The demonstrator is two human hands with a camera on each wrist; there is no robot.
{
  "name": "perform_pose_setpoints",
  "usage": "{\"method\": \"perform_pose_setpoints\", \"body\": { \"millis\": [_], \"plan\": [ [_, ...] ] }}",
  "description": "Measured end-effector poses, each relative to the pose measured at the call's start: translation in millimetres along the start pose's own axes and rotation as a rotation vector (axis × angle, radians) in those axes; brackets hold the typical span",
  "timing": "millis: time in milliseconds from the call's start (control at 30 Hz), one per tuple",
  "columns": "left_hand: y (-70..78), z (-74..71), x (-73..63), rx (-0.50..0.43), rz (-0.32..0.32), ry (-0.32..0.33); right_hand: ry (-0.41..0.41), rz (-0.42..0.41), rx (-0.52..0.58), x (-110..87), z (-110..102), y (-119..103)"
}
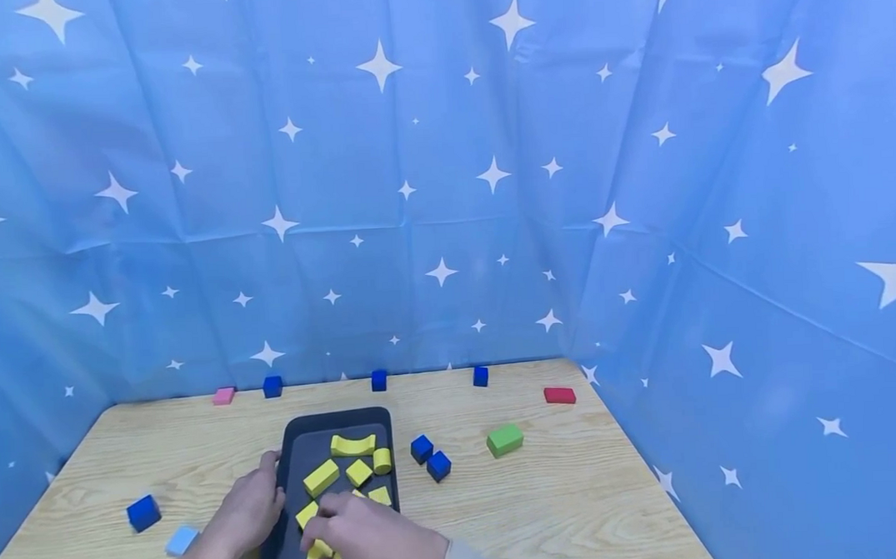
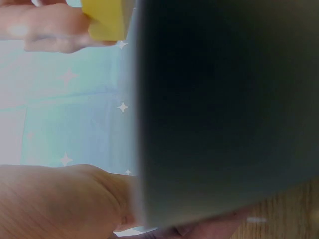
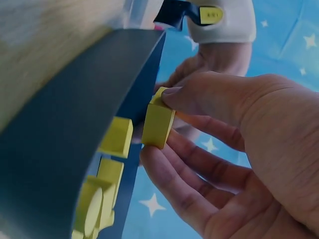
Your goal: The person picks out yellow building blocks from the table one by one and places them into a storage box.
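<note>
A dark tray (image 1: 305, 442) with several yellow blocks in it lies in front of me in the head view. My left hand (image 1: 249, 509) grips its left side, with fingers reaching beneath the tray in the left wrist view. Over the tray's near part, my right hand (image 1: 365, 535) pinches a yellow block (image 3: 158, 125) between thumb and fingers. Among the blocks in the tray are a yellow arch (image 1: 353, 445), a yellow cylinder (image 1: 382, 461) and a long yellow block (image 1: 321, 478). My right hand hides some of the others in the head view.
Right of the tray lie two blue cubes (image 1: 439, 466), a green block (image 1: 506, 439) and a red block (image 1: 560, 395). More blue cubes (image 1: 379, 380) line the back edge. On the left are a blue cube (image 1: 144, 514) and a light blue block (image 1: 182, 541). A starry curtain (image 1: 444, 188) surrounds the table.
</note>
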State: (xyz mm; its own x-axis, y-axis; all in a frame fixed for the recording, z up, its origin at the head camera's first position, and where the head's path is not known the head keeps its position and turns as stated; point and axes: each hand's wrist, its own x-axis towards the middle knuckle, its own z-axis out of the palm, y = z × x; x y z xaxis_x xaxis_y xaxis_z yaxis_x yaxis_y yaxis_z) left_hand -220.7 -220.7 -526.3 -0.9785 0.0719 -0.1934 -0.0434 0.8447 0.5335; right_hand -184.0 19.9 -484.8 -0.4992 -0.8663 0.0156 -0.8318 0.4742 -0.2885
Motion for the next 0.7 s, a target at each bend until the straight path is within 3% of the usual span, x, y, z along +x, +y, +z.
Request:
{"method": "perform_pose_setpoints", "body": {
  "millis": [200, 400, 700],
  "plan": [
    [1.5, 0.0, -1.2, -0.004, 0.001, 0.003, 0.003, -0.061, -0.066, 5.9, 5, -5],
    [0.0, -1.5, -1.4, -0.007, -0.014, -0.005, -0.010, -0.068, -0.089, 11.2, 7, -6],
    [0.6, -1.4, -0.3, -0.023, -0.023, -0.023, -0.018, -0.026, 0.004, 13.8, 5, -2]
  ]
}}
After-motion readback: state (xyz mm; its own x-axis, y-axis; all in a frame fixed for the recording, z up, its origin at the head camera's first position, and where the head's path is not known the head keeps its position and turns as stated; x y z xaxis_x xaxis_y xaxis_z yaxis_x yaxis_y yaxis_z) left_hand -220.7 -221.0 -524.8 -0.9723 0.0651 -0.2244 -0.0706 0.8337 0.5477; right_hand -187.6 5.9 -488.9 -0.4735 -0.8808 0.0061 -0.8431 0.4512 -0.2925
